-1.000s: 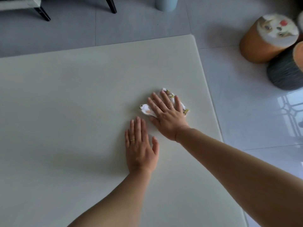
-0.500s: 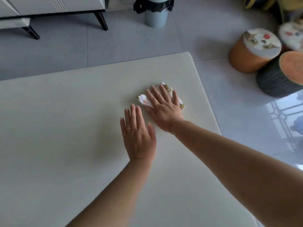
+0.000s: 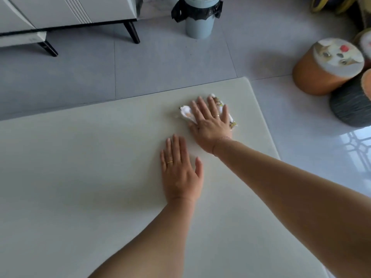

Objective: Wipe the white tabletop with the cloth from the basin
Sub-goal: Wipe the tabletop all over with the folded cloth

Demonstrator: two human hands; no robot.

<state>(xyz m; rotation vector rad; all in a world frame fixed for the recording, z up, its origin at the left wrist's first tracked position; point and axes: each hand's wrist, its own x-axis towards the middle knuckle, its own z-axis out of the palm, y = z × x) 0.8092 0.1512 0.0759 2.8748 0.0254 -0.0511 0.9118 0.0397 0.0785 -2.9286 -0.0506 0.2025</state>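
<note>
Two hands: right hand flat, fingers spread, pressing one cloth; left hand flat, empty, on tabletop.

Cloth under right hand near tabletop far-right corner, left hand nearer

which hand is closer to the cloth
Right. The right hand lies flat on the cloth, pressing it to the tabletop; the left hand rests on bare table nearer the person, apart from it.
</note>
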